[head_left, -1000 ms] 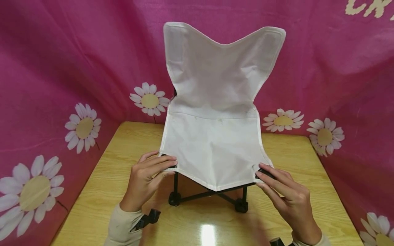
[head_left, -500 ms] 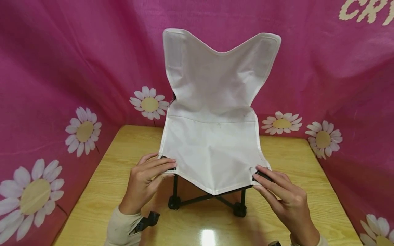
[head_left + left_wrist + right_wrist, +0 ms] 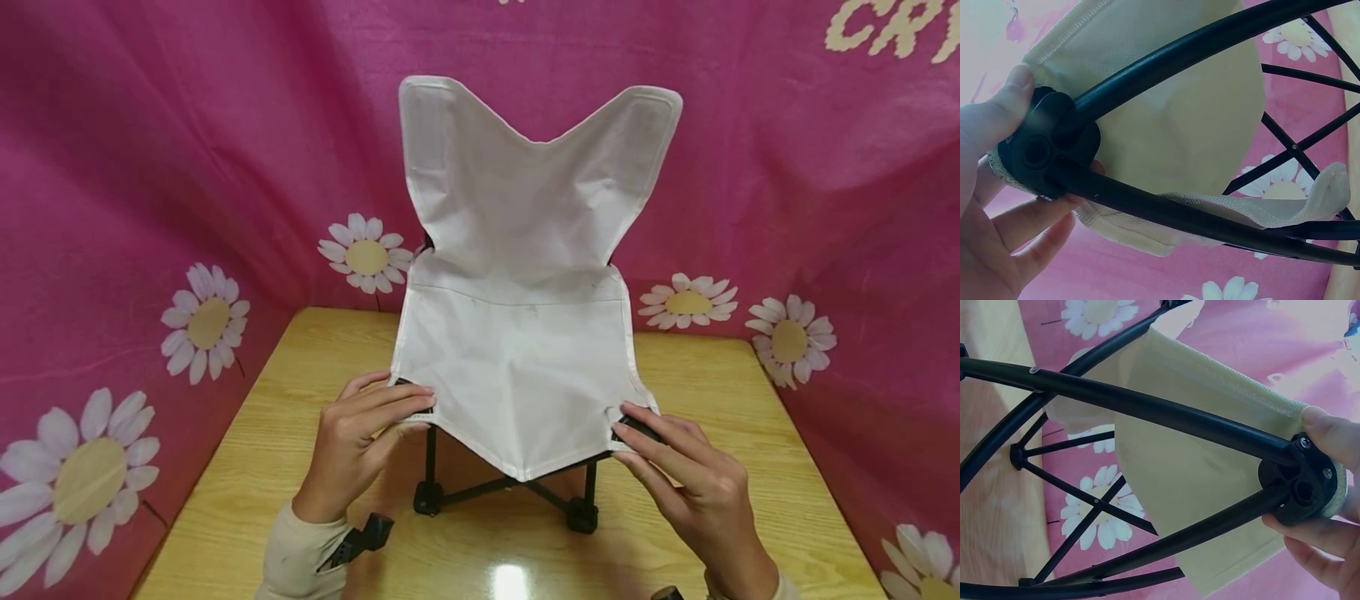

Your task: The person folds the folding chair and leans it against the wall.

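A small folding chair with a white fabric seat (image 3: 517,358) and a black tube frame (image 3: 480,492) stands upright on the table, its two-pointed back (image 3: 525,192) against the pink cloth side. My left hand (image 3: 348,446) grips the seat's front left corner, fingers on top and thumb at the edge. At the front right corner my right hand (image 3: 693,479) holds on the same way. From below, the left wrist view shows a black plastic joint (image 3: 1047,147) within the left hand's grasp. A matching joint (image 3: 1300,481) sits between thumb and fingers in the right wrist view.
The wooden table (image 3: 270,500) carries the chair's black feet (image 3: 429,497). Pink cloth (image 3: 247,125) printed with daisies rises at the back and both sides, close behind the chair's back. A black wrist device (image 3: 360,537) is strapped on the left sleeve.
The head view has shifted slightly, so the chair appears a little lower. The right corner and right hand sit slightly further left in view. Both hands keep their hold.
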Motion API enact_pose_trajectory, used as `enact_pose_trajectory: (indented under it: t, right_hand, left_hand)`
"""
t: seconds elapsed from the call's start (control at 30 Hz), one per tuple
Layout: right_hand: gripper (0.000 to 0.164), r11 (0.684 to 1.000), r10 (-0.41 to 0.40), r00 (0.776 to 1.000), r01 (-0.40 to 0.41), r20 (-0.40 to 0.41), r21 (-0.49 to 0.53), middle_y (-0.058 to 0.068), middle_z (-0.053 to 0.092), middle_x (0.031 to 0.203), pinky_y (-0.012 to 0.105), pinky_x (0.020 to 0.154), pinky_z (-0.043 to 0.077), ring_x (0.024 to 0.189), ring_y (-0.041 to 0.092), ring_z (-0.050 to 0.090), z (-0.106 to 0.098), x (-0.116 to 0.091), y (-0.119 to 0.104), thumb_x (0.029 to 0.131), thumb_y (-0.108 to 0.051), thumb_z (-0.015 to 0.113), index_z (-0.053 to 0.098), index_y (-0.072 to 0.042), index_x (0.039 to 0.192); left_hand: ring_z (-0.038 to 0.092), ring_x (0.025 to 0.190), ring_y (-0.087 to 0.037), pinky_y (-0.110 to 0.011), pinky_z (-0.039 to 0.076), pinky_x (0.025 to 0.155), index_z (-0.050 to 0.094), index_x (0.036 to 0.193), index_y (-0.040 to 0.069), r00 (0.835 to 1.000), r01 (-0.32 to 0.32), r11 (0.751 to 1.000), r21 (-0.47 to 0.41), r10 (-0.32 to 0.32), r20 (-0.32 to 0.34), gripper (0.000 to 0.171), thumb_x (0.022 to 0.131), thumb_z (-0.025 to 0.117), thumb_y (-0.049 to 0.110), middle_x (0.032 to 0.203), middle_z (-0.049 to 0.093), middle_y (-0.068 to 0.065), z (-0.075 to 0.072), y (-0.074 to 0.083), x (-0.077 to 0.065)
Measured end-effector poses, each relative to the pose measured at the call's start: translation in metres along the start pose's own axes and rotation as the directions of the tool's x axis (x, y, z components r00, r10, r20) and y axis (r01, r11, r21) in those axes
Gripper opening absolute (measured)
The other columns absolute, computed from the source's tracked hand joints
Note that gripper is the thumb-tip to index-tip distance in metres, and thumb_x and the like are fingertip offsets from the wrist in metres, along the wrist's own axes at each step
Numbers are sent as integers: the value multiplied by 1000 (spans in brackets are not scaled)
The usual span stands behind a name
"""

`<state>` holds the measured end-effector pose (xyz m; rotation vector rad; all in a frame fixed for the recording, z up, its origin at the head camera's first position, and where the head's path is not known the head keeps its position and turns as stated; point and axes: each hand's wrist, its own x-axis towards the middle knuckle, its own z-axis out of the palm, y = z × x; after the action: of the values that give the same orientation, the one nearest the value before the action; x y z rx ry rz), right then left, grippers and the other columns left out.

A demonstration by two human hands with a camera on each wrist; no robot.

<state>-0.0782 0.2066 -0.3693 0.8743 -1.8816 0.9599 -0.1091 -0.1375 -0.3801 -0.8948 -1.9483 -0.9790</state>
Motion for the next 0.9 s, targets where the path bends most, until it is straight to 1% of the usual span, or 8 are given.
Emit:
enact_pose_trajectory:
  t: [0.07,0.17,0.27,0.37,0.43,0.57,0.73,0.9]
  right_hand:
    - [33,1000,-4,1000,4,-7,0,22,70,104,19,93,45,89,25,66,0,0,0,88,-28,69,75,3,99]
    - [33,1000,-4,1000,4,-10,-1,22,70,104,19,93,45,88,25,66,1,0,0,88,-28,69,75,3,99]
    - [33,1000,-2,1000,2,-7,-6,21,70,104,18,92,45,87,26,64,2,0,0,88,-29,69,75,2,99]
    - [33,1000,-3,1000,3,-6,-11,20,70,104,18,92,45,87,27,64,3,0,1,88,-29,68,76,1,99]
    - [33,1000,-10,1000,9,-9,-11,20,70,104,20,93,45,86,26,64,3,1,1,89,-29,68,76,1,99]
    - [32,1000,-25,999,25,-21,-4,21,70,103,23,94,44,85,26,65,4,4,-1,89,-28,69,76,2,98]
    - [32,999,-35,999,35,-27,-2,21,70,102,22,93,44,84,27,65,5,8,-3,89,-28,69,76,2,97]
    - [31,999,-44,999,44,-30,2,21,71,102,22,92,45,83,28,64,6,11,-5,89,-27,69,76,2,97]
  left_hand:
    - [70,90,-19,-48,44,93,77,101,7,1000,-4,1000,-1,4,-3,24,88,69,26,102,73,-4,0,0,1]
    - [70,89,-18,-47,43,94,77,101,8,1000,-5,1000,-5,5,-9,20,82,74,16,102,73,-5,1,1,2]
    - [70,89,-18,-45,42,97,77,101,8,1000,-5,1000,-9,5,-13,25,76,76,4,101,73,-5,1,2,2]
    - [70,89,-17,-43,40,100,77,101,8,1000,-2,1000,-13,1,-16,27,76,74,0,101,73,-4,1,3,3]
    - [70,90,-17,-44,40,100,77,102,9,1000,0,1000,-17,-1,-17,26,77,74,1,101,73,-4,1,3,3]
    - [70,90,-17,-48,41,98,77,103,9,1000,-2,1000,-29,1,-22,22,81,75,8,101,73,-4,2,4,4]
    - [70,90,-17,-49,41,96,77,102,8,1000,-3,999,-43,1,-30,20,84,74,15,100,73,-5,2,5,5]
    - [70,90,-17,-50,42,96,77,101,8,999,-2,999,-41,1,-35,20,82,74,13,100,73,-4,2,7,6]
